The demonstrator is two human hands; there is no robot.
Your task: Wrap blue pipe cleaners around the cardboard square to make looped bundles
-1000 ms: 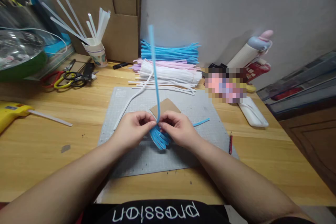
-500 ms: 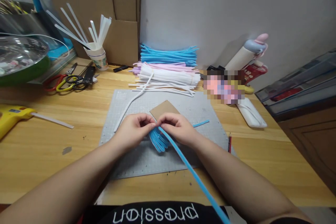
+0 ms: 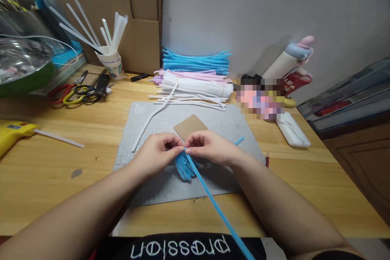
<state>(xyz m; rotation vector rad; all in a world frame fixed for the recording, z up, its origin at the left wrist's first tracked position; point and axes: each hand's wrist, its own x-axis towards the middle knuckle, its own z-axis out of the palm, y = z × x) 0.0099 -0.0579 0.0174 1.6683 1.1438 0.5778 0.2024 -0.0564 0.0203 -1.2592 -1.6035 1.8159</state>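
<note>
While we pinch the looped blue bundle (image 3: 183, 168) above the middle of the cutting mat (image 3: 152, 195), its long blue strand (image 3: 213, 199) slants down past the mat's near edge toward our right; a second ago it stood upright, and half a second ago it already slanted, ending farther right. Our left hand (image 3: 163, 150) is closed, thumb against fingertips on the gathered top of the loops; our right hand (image 3: 210, 146) is closed too, thumb and finger nipping the strand where it leaves them. That right hand has turned flatter, and less of the blue piece (image 3: 239, 141) on the mat's right side shows behind it; the cardboard square (image 3: 191, 125) lies on the mat beyond our fingers, and the white bundle (image 3: 195, 85) remains behind the mat's far edge, on the bench (image 3: 304, 183).
</note>
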